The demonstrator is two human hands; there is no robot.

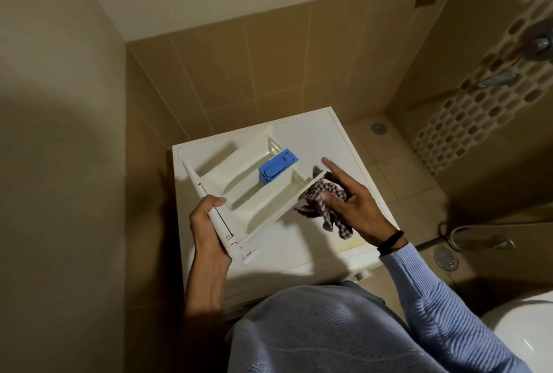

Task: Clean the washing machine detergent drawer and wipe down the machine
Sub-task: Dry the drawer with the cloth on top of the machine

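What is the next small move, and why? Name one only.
Probably draw the checked grey-and-pink cloth along the outer side wall of the white plastic detergent drawer, toward its front panel. The right hand holds the cloth against that wall near the back, and the left hand grips the front panel, steadying the drawer above the white washing machine top.

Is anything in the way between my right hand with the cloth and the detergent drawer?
Nothing visible. The right hand holds the cloth against the outer side wall of the drawer, and the left hand grips its front panel. Inside, a blue insert occupies the middle compartment.
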